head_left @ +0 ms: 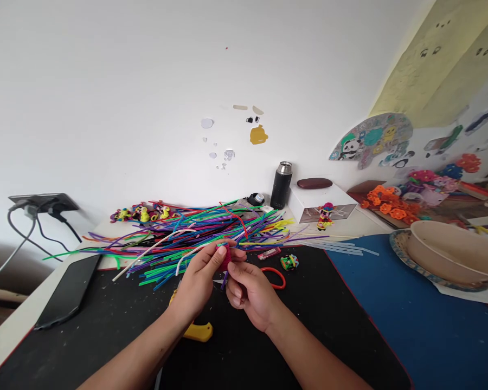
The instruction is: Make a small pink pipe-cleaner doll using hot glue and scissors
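My left hand (200, 276) pinches a small, tightly wound pink pipe-cleaner piece (226, 259) between thumb and fingers, over the black mat (309, 325). My right hand (250, 290) closes on the same piece from the other side. A purple pipe-cleaner end (224, 280) hangs below it; its join with the pink part is hidden by the fingers. Just beyond both hands spreads a loose heap of coloured pipe cleaners (166, 238). Red-handled scissors (280, 279) lie beside my right hand, partly covered. Under my left wrist is a yellow-handled tool (199, 331), mostly hidden.
A small green figure (289, 262) and a red packet (269, 253) lie on the mat. Behind stand a black thermos (282, 187), a white box (329, 200) and a colourful doll (325, 216). A phone-like black slab (69, 292) lies left; a large bowl (451, 249) stands right.
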A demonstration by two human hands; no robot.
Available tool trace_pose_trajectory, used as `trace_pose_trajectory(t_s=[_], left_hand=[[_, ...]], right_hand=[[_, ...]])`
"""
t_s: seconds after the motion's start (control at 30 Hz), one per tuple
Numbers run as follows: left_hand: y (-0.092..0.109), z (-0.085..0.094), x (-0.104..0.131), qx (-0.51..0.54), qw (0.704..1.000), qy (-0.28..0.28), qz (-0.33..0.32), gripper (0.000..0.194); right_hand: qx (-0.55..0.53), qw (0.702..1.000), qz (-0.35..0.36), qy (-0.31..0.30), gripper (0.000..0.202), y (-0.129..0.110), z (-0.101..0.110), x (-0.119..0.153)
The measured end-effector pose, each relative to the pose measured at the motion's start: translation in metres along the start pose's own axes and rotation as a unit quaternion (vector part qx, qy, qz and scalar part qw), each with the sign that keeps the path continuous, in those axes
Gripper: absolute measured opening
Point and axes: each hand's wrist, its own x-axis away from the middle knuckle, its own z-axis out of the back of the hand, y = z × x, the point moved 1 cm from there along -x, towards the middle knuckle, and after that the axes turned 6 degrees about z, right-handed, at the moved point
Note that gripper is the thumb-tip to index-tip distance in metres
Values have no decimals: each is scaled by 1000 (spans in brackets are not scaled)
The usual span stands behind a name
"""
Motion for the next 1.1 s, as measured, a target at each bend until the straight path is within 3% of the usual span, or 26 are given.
trace_pose_trajectory(t_s=[0.5, 0.73, 1.1], left_hand=[[9, -1, 1, -40, 999, 7, 0, 47], [2, 1, -2, -17, 1000, 10, 7, 48], [5, -1, -1, 24, 998, -53, 24, 49]], right_hand=[[-1, 1000, -3, 4, 55, 0, 0, 0], [7, 1000, -8, 0, 58, 0, 0, 0], [-31, 999, -7, 5, 56, -3, 1, -1]])
